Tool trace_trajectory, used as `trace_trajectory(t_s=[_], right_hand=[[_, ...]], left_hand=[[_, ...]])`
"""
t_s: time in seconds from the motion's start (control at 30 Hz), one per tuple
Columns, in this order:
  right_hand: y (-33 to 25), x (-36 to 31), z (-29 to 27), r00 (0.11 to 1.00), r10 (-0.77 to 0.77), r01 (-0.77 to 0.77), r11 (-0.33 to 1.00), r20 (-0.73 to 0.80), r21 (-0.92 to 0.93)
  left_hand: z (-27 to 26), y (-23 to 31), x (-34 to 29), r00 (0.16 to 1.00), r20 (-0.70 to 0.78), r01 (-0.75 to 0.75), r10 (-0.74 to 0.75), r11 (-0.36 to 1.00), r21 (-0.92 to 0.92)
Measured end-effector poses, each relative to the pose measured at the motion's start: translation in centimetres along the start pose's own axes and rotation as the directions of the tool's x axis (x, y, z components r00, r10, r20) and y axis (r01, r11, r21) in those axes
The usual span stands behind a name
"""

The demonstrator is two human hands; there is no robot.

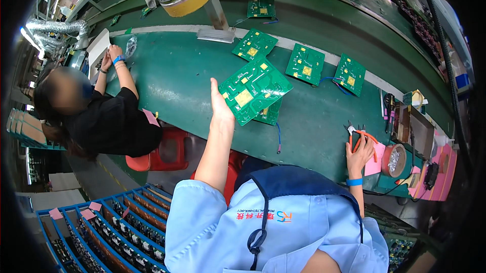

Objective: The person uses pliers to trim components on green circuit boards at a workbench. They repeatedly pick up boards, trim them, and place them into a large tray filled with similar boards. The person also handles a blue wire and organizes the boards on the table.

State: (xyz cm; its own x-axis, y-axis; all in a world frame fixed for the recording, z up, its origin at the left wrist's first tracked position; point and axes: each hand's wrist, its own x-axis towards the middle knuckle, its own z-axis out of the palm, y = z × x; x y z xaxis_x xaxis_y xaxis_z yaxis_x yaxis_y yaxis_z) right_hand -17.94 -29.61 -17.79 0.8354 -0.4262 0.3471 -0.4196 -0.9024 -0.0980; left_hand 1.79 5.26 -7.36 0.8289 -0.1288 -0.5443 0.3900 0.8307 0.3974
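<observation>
My left hand (221, 105) grips the left edge of a green circuit board (266, 81), which is raised and tilted over the bench. Partly hidden beneath it lies another green board (271, 114), a lead with a small end terminal trailing toward me. At the right, my right hand (360, 155) is closed round the orange handles of a pair of cutting pliers (373, 136). Their jaws are apart and point away from me, far from the raised board. Beyond the left hand, more green boards (306, 64) lie along the bench's far edge, some with blue and red leads.
A green bench (177, 80) spans the view. Right: solder-like reel (394, 160), pink paper (374, 159), open tray (419, 128). A co-worker (109, 116) sits left beside red stools (172, 149). A metal post (214, 4) stands at the far edge; blue racks (116, 227) of boards stand lower left.
</observation>
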Motion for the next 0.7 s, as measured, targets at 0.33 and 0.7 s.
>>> trace_trajectory(t_s=[0.33, 0.7], right_hand=[[-7.9, 2.9, -7.0, 0.992, -0.079, 0.125, 0.72, -0.098, 0.682], [1.8, 2.1, -2.1, 0.976, 0.033, -0.042, 0.998, 0.217, 0.036]], left_hand=[[-0.7, -0.1, 0.5, 0.998, 0.036, 0.054, -0.053, 0.998, -0.023], [-0.4, 0.0, -0.3, 0.994, -0.05, -0.096, 0.1, 0.993, 0.065]])
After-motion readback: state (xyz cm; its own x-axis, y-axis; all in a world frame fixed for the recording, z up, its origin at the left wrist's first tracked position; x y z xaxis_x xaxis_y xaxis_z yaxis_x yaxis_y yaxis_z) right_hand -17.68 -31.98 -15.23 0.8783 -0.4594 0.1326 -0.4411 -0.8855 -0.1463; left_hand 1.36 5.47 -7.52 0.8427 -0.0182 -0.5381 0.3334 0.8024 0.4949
